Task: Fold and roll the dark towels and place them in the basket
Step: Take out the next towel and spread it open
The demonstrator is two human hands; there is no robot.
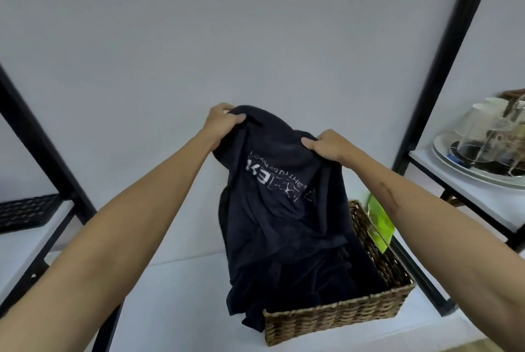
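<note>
Fingers of left hand (223, 121): curled over the top edge of the dark towel (284, 209), thumb pressed on the front of the cloth, pinching a bunched corner.
Fingers of right hand (329, 144): curled round the other top corner of the same towel, thumb on the front face, gripping the fabric.
Hands: both raised above the basket (335, 320), left hand a little higher and further back than the right; bare forearms reach in from both lower corners.
Dark towel: hangs from the two hands in loose folds, unfolded, with pale printed lettering across its upper part; its lower end drapes into the basket, and one flap spills over the basket's near-left corner.
Basket: woven, rectangular, brown, standing on the white table (184, 309); more dark cloth lies inside it, beneath the hanging towel.
Green bag (380, 223): just behind the basket's far-right rim, touching or nearly touching it; cannot tell which.
Black frame post (443, 61): rises to the right of the basket.
Dishes and upturned clear cups (480, 147): on a white shelf well to the right of the basket.
Black mesh tray (25, 212): on a shelf well to the left of the basket.
</note>
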